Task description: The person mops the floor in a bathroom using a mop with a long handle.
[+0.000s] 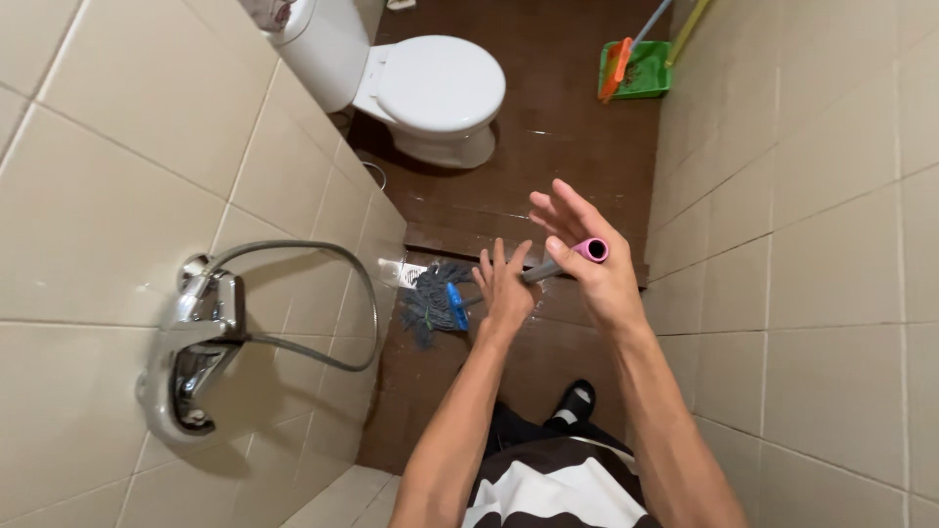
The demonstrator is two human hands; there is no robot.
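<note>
Mop: the mop (437, 303) has a grey stick with a pink tip near the middle of the frame. Its blue-grey stringy head lies on the wet brown floor (548, 127), left of the middle.
Right hand: the right hand (587, 259) is just right of the middle. The pink tip pokes out by the thumb side and rests against the palm. The fingers (556, 205) are spread apart and stretched out, not wrapped round the stick.
Left hand: the left hand (506, 288) is in the middle, lower down the stick. The stick passes behind it. Its fingers point up and are a little apart. I cannot tell if they grip the stick.
Toilet: a white toilet (435, 93) stands at the top middle.
Dustpan: a green dustpan (641, 73) with an orange brush sits at the top right, by the wall.
Tap: a shiny tap (196, 342) with a grey hose is on the tiled wall at the left.
Foot: a black sandal (575, 401) shows near the bottom middle.
</note>
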